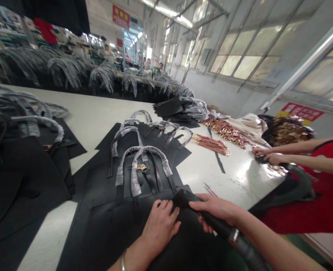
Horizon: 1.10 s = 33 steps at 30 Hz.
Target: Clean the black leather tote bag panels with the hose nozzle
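The black bag panel (112, 222) lies at the near edge of the white tabletop (99, 109), under my hands. My left hand (161, 226) rests flat on it, fingers open and stretched forward. My right hand (214, 212) has its fingers wrapped around a black hose tool (183, 197), whose head touches the panel. Wrapped handles (146, 158) lie just beyond. Farther along are brown straps (211, 143). A co-worker's hands (265, 155) are at the right, below tall windows (239, 64).
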Motion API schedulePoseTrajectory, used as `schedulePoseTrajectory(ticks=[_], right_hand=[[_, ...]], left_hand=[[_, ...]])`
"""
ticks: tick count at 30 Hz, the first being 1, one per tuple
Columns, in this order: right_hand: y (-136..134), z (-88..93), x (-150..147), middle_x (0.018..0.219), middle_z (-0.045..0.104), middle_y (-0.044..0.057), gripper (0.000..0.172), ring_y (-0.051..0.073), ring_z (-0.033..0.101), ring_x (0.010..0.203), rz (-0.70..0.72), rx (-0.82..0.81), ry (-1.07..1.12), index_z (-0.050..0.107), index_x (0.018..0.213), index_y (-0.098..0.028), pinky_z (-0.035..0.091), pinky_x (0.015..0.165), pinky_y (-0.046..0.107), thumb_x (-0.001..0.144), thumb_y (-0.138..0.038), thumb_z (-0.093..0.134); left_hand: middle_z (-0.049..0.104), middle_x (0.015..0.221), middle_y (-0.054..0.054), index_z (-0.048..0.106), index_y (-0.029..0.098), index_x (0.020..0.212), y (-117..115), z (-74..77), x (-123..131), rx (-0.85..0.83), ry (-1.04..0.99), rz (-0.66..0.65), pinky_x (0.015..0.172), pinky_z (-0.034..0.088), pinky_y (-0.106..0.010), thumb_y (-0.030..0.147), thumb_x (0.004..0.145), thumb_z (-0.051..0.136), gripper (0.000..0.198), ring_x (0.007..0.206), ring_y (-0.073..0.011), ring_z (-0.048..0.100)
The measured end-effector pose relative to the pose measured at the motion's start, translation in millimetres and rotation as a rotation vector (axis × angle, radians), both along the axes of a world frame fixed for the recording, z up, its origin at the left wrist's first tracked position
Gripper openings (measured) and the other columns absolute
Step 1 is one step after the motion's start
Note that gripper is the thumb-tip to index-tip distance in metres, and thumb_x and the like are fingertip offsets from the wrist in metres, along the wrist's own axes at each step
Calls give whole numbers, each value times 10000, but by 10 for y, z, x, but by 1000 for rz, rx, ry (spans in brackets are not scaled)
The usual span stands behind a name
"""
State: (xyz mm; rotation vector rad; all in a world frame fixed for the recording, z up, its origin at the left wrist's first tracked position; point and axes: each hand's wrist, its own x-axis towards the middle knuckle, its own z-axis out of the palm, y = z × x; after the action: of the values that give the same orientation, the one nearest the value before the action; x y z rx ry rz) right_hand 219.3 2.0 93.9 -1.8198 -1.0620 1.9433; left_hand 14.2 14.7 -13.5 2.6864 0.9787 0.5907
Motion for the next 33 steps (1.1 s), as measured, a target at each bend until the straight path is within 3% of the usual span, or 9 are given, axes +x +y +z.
schedulePoseTrajectory(ticks=[4, 8, 13, 18, 22, 28, 31, 33], right_hand=[[33, 7, -30, 573, 613, -28, 337, 131, 633, 421, -10, -5, -35, 499, 1054, -172, 479, 354, 179, 878, -457, 539], [190, -36, -151, 573, 572, -54, 281, 115, 627, 463, -88, 154, -89, 510, 987, -198, 446, 370, 159, 877, -453, 548], [107, 61, -55, 571, 550, -69, 297, 85, 579, 450, -164, 227, -150, 489, 987, -214, 448, 410, 160, 875, -482, 551], [-213, 76, 9, 577, 571, -57, 405, 103, 588, 427, -111, 122, -133, 517, 1095, -212, 460, 387, 180, 834, -510, 601], [-353, 38, -155, 588, 586, -56, 530, 99, 598, 423, -40, 66, -54, 432, 1291, -224, 466, 382, 163, 849, -467, 596], [-214, -39, -484, 576, 575, -67, 499, 85, 570, 388, 107, 57, 16, 475, 1275, -228, 461, 362, 154, 841, -439, 602], [-69, -87, -655, 558, 562, -68, 438, 85, 552, 389, 122, 104, 34, 535, 1192, -198, 455, 363, 161, 839, -451, 593], [5, -83, -757, 538, 551, -75, 482, 86, 532, 385, 98, 170, 26, 516, 1237, -198, 447, 365, 168, 834, -450, 598]], left_hand=[[599, 1163, -89, 592, 233, 1170, 15, 1, -2, -14, 5, -8, 933, 398, -464, 395, 876, 571, 336, 1054, -260, 526], [594, 1213, -91, 579, 234, 1199, 2, -21, -7, -4, 7, -1, 942, 420, -453, 369, 877, 579, 350, 1084, -264, 541], [527, 1364, -116, 560, 193, 1253, -215, -24, -122, 21, 70, 14, 1082, 347, -463, 288, 921, 505, 349, 1273, -265, 467], [504, 1392, -131, 538, 188, 1285, -557, -32, -315, 15, 64, 7, 1086, 361, -476, 296, 945, 449, 367, 1286, -274, 466], [487, 1413, -112, 506, 195, 1314, -646, -56, -372, 18, 24, -3, 1080, 393, -425, 274, 951, 437, 378, 1314, -261, 438], [500, 1391, -150, 523, 143, 1280, -638, -98, -349, 21, 21, -35, 1069, 411, -413, 235, 939, 432, 365, 1292, -280, 463], [456, 1424, -169, 487, 123, 1318, -643, -130, -352, 16, 32, -54, 1089, 384, -414, 251, 916, 466, 422, 1320, -295, 425], [462, 1421, -163, 457, 127, 1349, -642, -146, -358, 3, 42, -68, 1090, 382, -407, 265, 907, 479, 463, 1316, -292, 429]])
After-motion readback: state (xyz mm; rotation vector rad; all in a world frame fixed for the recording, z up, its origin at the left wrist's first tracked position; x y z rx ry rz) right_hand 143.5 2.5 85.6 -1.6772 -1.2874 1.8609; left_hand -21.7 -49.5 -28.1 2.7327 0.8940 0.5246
